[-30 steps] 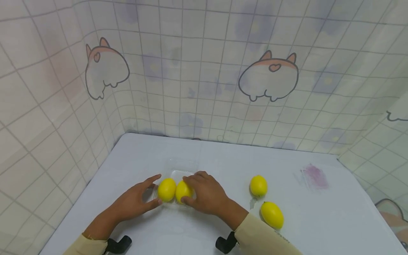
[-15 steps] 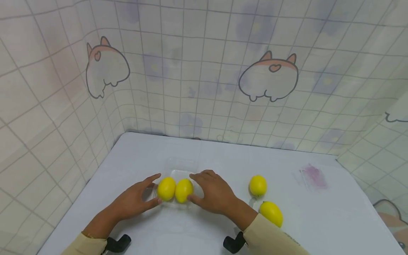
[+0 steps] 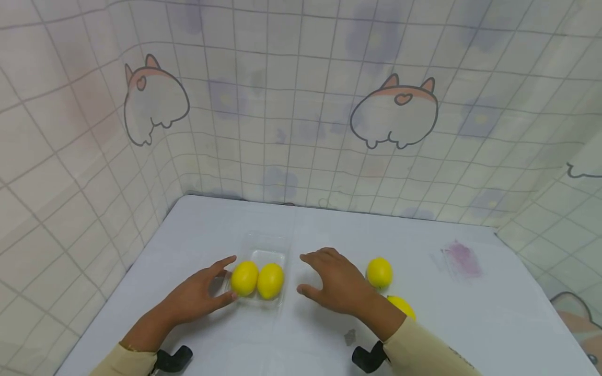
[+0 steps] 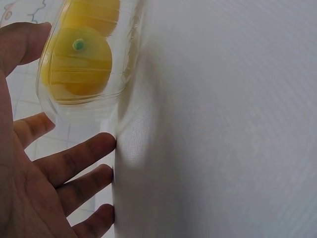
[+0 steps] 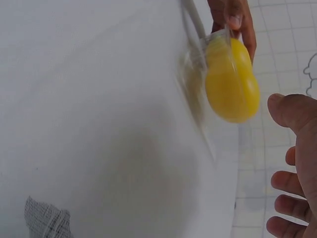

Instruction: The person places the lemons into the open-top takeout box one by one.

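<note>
Two yellow lemons, the left one and the right one, lie side by side in a clear plastic box whose lid is folded back. My left hand is at the box's left end, thumb and forefinger spread around its corner. In the left wrist view, the thumb reaches the box wall and the other fingers are extended. My right hand is apart from the box, to its right, holding nothing, with fingers relaxed and separated.
To the right, one loose lemon sits behind my right wrist; another lemon is partly covered by the forearm. A pink-marked clear piece lies at the far right. A small grey patch shows on the white table.
My right hand has let go of the right lemon in the box and moved off to the right. The left hand and both boxed lemons have stayed nearly still.
</note>
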Available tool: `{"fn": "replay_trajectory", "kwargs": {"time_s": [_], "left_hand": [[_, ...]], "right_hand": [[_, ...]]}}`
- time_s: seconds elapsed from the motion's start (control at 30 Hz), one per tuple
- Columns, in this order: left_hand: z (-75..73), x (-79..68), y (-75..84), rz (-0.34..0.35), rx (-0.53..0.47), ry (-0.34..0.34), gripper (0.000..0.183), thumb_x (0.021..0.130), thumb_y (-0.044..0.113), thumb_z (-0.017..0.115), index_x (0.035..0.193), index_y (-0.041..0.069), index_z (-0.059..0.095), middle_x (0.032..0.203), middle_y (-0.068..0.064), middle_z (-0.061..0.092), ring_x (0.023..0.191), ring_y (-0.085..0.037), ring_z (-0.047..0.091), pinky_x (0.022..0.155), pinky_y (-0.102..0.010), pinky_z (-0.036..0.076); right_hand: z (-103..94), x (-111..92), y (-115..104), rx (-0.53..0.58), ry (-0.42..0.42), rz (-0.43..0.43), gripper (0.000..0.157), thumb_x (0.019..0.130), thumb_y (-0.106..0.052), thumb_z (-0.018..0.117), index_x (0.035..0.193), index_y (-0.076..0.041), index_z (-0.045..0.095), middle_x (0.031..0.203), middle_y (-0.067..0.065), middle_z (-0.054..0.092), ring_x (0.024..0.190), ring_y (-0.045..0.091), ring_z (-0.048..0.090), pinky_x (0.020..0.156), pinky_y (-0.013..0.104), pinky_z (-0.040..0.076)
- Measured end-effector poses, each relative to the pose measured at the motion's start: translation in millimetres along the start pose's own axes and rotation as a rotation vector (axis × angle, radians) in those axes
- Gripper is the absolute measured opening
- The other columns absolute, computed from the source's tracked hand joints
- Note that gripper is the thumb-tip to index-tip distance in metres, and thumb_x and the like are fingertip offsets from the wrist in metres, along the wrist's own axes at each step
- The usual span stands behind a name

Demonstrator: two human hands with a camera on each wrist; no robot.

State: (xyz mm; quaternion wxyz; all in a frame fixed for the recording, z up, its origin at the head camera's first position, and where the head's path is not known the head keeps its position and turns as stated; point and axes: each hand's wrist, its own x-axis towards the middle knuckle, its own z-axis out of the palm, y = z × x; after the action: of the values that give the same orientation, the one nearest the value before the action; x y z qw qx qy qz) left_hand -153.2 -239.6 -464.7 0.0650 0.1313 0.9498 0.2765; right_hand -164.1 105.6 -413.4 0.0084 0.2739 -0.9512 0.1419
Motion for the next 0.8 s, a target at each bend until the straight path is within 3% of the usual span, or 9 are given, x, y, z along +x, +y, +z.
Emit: {"fn": "replay_trajectory", "kwargs": {"time_s": [0.47,0.8], "left_hand": [[0.5,0.6,1.2,-0.005,-0.013,-0.001,0.091,0.086,0.071,0.067,0.160,0.029,0.034,0.140,-0.012,0.061,0.136,-0.041,0.049,0.106,-0.071,0.036],[0.5,1.6,-0.6,0.002,-0.006,0.000,0.092,0.087,0.072,0.066,0.160,0.027,0.035,0.139,-0.012,0.061,0.135,-0.040,0.050,0.106,-0.070,0.038]], "right_hand": [[-15.5,-33,39,-0.008,0.025,0.033,0.064,0.089,-0.047,0.078,0.143,-0.017,0.061,0.140,-0.003,0.060,0.135,0.021,0.048,0.108,0.041,0.046],[-23.0,-58,67,0.036,0.035,0.062,0.065,0.088,-0.047,0.079,0.143,-0.017,0.061,0.140,-0.002,0.060,0.136,0.025,0.047,0.109,0.048,0.045]]}}
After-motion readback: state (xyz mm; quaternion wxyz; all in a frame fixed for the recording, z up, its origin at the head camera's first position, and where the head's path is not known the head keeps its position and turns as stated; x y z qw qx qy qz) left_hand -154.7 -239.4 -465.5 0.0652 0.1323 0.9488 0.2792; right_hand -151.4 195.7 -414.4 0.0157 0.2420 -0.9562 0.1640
